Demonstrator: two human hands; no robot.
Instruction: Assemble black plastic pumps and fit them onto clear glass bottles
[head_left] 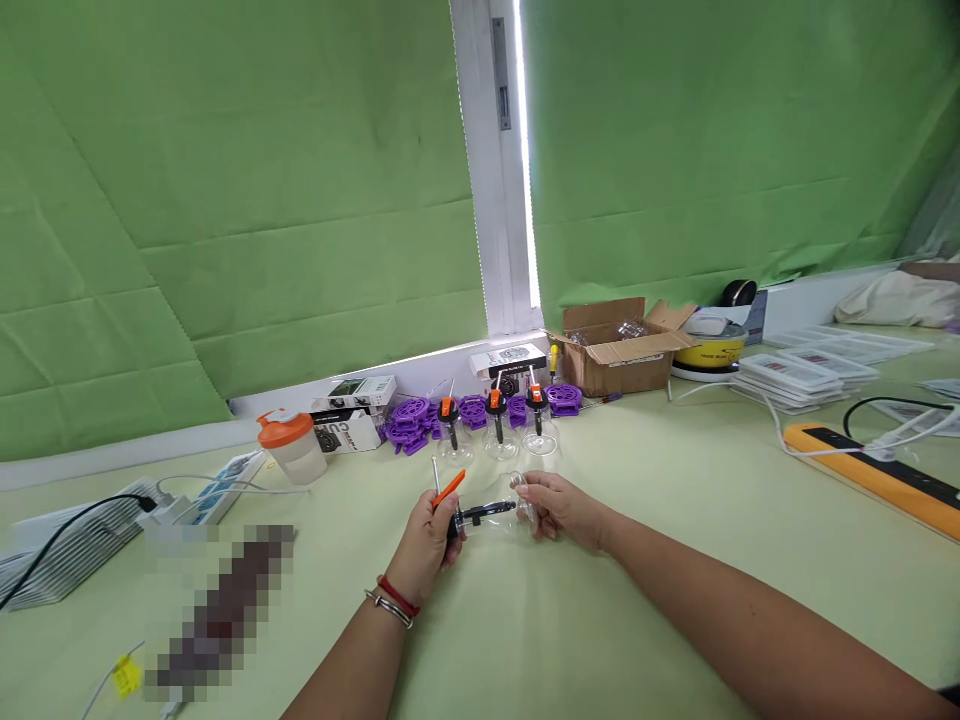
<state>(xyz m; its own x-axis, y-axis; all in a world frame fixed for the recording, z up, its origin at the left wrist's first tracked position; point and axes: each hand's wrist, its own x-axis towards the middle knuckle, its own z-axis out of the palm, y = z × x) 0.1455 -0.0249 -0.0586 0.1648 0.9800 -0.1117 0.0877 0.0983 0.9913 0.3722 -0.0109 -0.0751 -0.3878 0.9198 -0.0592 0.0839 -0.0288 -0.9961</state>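
Note:
A clear flask-shaped bottle (491, 516) with a black cap, an orange lever and a thin metal tube lies sideways between my hands, above the table. My left hand (429, 535) is closed round its black cap end, with the orange lever (450, 488) sticking up past the thumb. My right hand (556, 505) grips the wide clear base with thumb and fingers. A black stem shows inside the clear body. Just beyond stand three similar bottles upright: one on the left (452, 435), one in the middle (498, 432) and one on the right (539, 430).
Purple plastic parts (410, 424) lie behind the bottles, near printed boxes (352, 428). An open cardboard box (616, 370) stands at the back right, an orange-lidded shaker cup (291, 443) at the left. Power strips with cables flank both sides, including an orange one (870, 488).

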